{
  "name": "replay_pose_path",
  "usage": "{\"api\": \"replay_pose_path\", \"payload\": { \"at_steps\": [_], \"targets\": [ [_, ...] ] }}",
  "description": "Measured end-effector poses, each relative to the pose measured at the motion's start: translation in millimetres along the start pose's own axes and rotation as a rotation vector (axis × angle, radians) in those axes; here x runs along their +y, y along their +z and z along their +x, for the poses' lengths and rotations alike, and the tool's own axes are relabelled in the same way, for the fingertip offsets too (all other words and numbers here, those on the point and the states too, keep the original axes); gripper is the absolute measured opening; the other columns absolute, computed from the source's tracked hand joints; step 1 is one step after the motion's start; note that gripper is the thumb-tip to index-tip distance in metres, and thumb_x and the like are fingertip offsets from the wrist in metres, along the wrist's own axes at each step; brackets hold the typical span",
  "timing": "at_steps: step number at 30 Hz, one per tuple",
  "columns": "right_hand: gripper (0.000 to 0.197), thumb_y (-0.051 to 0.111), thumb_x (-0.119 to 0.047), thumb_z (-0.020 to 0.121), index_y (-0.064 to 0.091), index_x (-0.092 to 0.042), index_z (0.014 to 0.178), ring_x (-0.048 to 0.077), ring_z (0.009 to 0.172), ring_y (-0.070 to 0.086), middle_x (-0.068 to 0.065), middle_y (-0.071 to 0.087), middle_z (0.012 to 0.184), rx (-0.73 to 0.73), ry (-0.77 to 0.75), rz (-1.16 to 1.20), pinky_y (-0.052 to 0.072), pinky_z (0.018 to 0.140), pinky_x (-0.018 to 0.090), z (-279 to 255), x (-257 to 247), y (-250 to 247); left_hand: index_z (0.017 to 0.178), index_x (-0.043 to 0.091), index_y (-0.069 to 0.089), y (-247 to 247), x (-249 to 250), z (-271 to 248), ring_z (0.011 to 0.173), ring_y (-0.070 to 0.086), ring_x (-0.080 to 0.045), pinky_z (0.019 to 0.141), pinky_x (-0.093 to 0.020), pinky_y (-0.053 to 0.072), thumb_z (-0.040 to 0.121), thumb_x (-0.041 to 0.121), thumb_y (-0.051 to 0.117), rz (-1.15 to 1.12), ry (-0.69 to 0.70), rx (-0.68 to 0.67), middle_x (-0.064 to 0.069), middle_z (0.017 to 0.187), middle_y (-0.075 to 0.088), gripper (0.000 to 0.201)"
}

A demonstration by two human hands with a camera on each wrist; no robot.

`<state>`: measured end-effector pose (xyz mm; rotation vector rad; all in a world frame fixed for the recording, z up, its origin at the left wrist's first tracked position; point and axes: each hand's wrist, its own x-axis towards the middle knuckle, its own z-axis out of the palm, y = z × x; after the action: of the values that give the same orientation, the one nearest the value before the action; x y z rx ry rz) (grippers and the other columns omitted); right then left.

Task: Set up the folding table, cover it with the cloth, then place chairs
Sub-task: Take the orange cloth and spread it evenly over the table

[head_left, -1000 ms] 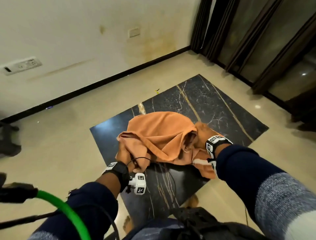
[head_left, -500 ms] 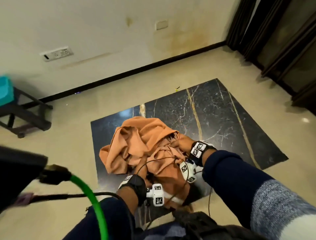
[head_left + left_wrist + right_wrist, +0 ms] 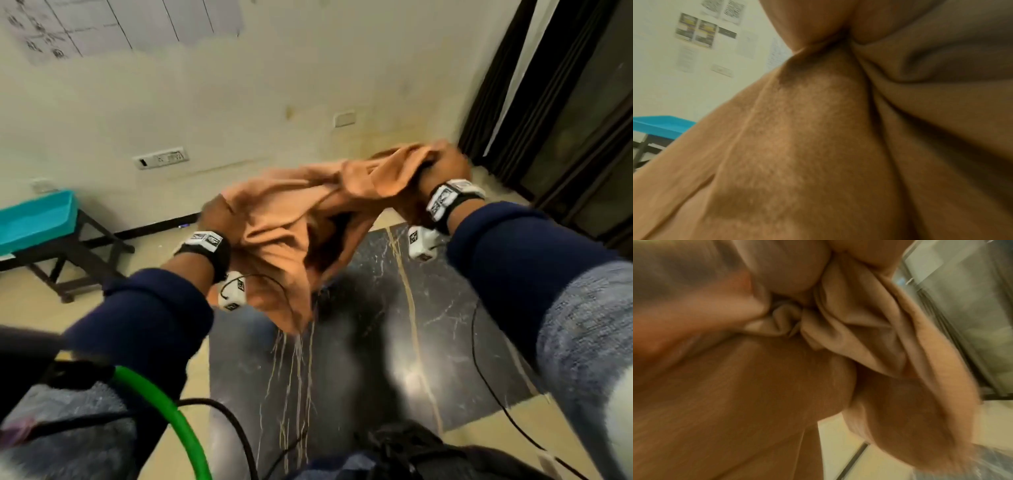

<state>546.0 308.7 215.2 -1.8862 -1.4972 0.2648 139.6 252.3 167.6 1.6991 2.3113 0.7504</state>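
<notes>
My right hand [image 3: 445, 164] and left hand [image 3: 215, 216] each grip a bunch of the orange cloth [image 3: 291, 219], held apart above the worktop [image 3: 445, 325] so it opens out.

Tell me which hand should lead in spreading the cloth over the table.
Right, probably. The right hand grips the cloth higher and farther out over the table; the left hand holds bunched fabric lower.

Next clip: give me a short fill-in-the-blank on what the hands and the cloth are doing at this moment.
1. The crumpled orange cloth is gripped by ____ hands.
2. The right hand is held ____ than the left hand.
3. The cloth hangs above the black marble-patterned ____.
4. The turquoise tray sits on a dark ____ by the wall.

Missing words: both; higher; tabletop; stand
</notes>
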Motion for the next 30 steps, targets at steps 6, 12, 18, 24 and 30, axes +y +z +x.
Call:
{"api": "replay_pose_path", "payload": {
  "at_steps": [6,12,18,24,30],
  "targets": [
    [0.029,0.047,-0.039,0.086,0.059,-0.020,0.105,0.036,0.100,0.066,0.011,0.069,0.107,0.353,0.106,0.012,0.054,0.086,0.047,28,54,-66,0.108,0.022,0.061,-60,-95,25,0.096,0.066,-0.033,0.081,-0.042,0.056,0.077,0.036,0.050,-0.092,-0.152,0.394,-0.008,0.104,0.067,0.036],
    [0.031,0.058,-0.031,0.091,0.069,-0.012,0.114,0.039,0.100,0.067,0.018,0.069,0.114,-0.051,0.287,-0.230,0.053,0.083,0.041,-41,139,-28,0.088,0.012,0.066,-14,-145,-42,0.081,0.063,-0.036,0.072,-0.039,0.049,0.084,0.019,0.062,0.173,-0.161,-0.078,-0.018,0.098,0.072,0.009],
    [0.046,0.044,-0.023,0.108,0.048,0.000,0.147,0.033,0.129,0.056,0.019,0.055,0.143,-0.667,0.346,-0.690,0.045,0.104,0.035,-162,188,20,0.142,0.026,0.045,77,-220,-119,0.137,0.045,-0.028,0.117,-0.039,0.027,0.081,0.066,0.046,0.533,-0.190,-0.751,-0.007,0.141,0.055,0.073],
    [0.069,0.081,-0.067,0.067,0.067,-0.029,0.123,0.025,0.109,0.066,0.001,0.069,0.121,-0.810,0.466,-0.698,0.049,0.097,0.032,-179,287,77,0.135,0.027,0.061,105,-228,-145,0.112,0.064,-0.024,0.099,-0.032,0.048,0.054,0.087,0.057,0.414,-0.281,-0.971,0.000,0.130,0.067,0.100],
    [0.123,0.084,-0.054,0.071,0.011,-0.014,0.161,0.037,0.134,0.051,0.016,0.047,0.153,-0.763,0.333,-0.387,0.042,0.107,0.040,-143,184,110,0.141,0.021,0.048,135,-174,-117,0.123,0.056,-0.032,0.102,-0.043,0.046,0.069,0.068,0.079,-0.180,-0.506,-0.471,-0.003,0.136,0.056,0.092]
  ]
}}
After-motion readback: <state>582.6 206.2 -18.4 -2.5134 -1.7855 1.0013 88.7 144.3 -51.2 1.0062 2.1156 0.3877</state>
